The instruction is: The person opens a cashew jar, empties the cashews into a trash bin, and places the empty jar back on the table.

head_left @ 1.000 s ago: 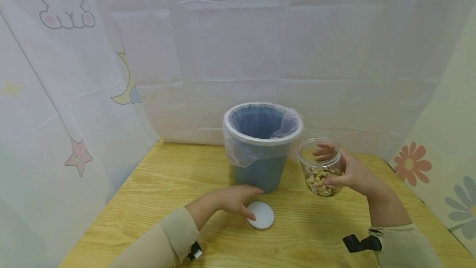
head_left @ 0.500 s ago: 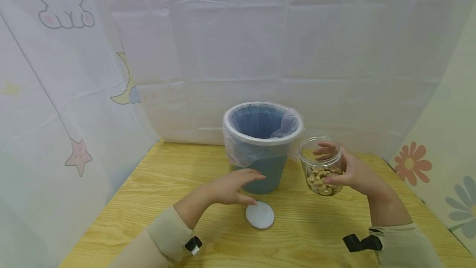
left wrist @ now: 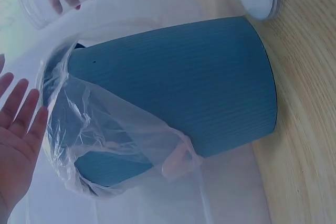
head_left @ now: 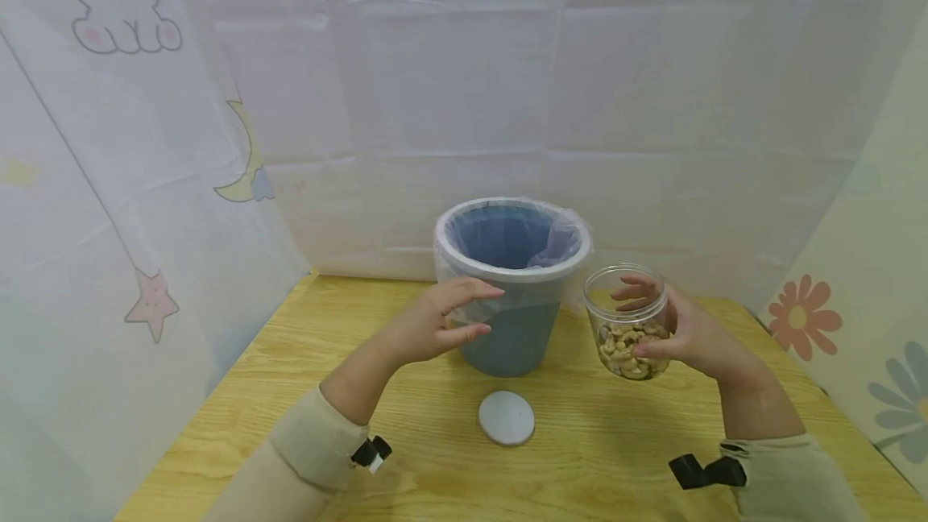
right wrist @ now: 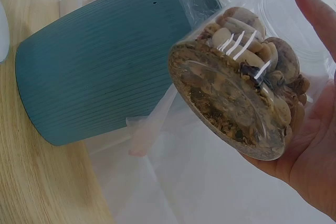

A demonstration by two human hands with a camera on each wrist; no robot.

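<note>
My right hand (head_left: pixel 699 337) grips a clear, open-topped plastic jar (head_left: pixel 605 319) above the table, fingers behind it and thumb in front. Cashew nuts (head_left: pixel 629 351) fill its lower part; in the right wrist view brown crumbs (right wrist: pixel 220 103) cover the jar's bottom. My left hand (head_left: pixel 428 327) hovers with nothing in it, thumb and fingers spread apart, at the near left side of a blue bin (head_left: pixel 507 337). Flat on the table in front of the bin lies a round white lid (head_left: pixel 507 418), apart from both hands.
A clear plastic bag (left wrist: pixel 121 114) lines the bin and hangs over its white rim. The bin stands on a yellow wooden table (head_left: pixel 326 345), close to a pale cloth backdrop (head_left: pixel 449 103). Printed cloths also flank the table on both sides.
My left hand has risen from the white lid and moved up and leftward to the bin's side, leaving the lid on the table. The right hand and jar are nearly still.
</note>
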